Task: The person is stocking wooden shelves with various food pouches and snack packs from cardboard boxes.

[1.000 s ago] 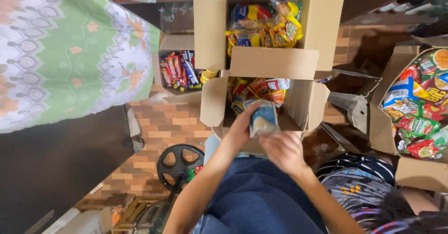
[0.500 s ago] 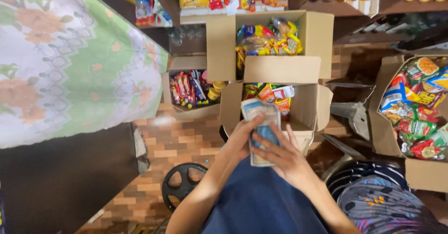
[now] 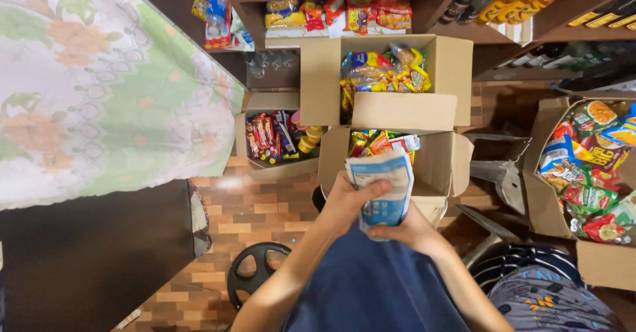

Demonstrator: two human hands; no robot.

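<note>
Both my hands hold a white and blue snack packet (image 3: 383,185) upright in front of my blue shirt. My left hand (image 3: 347,203) grips its left side with the thumb across the front. My right hand (image 3: 412,225) supports it from below and from the right. Just beyond the packet stands an open cardboard box (image 3: 450,166) with colourful packets inside. A second open box (image 3: 324,74) full of snack bags sits on top of it, further back.
A small box of red bars (image 3: 273,166) stands on the brick-pattern floor to the left. At the right is a large box of snack bags (image 3: 548,117). Shelves with bags and bottles (image 3: 344,14) run along the back. A floral cloth (image 3: 99,94) covers the left. A black wheel (image 3: 252,276) lies on the floor.
The view has tilted up toward the shelves. My hands have lifted the packet higher and turned it more upright in front of the lower box.
</note>
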